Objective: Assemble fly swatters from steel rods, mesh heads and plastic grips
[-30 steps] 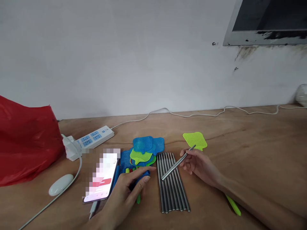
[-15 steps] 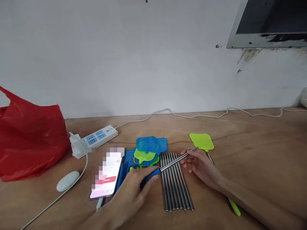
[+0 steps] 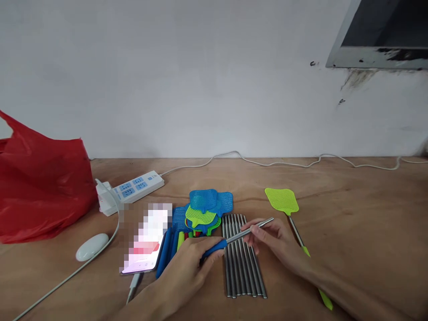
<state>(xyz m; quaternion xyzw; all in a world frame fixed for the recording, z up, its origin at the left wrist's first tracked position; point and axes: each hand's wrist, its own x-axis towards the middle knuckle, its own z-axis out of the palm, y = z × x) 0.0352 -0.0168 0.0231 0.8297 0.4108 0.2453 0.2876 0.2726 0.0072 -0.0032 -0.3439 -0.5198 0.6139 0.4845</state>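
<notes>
My left hand [image 3: 192, 267] is closed round a blue plastic handle [image 3: 214, 248]. A metal rod [image 3: 239, 236] comes out of the handle's end, and my right hand [image 3: 272, 238] pinches it near its far end. Below the hands lies a row of several loose metal rods [image 3: 244, 272], side by side. Behind them is a pile of blue and lime-green fly swatter heads [image 3: 203, 200], with more blue and green handles [image 3: 170, 245] beside my left hand. A lime-green fly swatter [image 3: 282, 199] with rod and handle lies right of my right hand, its handle partly covered by my forearm.
A lit phone [image 3: 149, 245] on a cable lies left of the handles. Behind it stands a white power strip [image 3: 140, 189], its cord running along the wall. A red plastic bag [image 3: 43, 187] and a white mouse-shaped object [image 3: 92, 247] are at the left of the wooden table [image 3: 361, 214].
My right hand has moved down and slightly left along the rod, so more of its tip sticks out past the fingers. The left hand keeps hold of the blue handle. The view has shifted slightly.
</notes>
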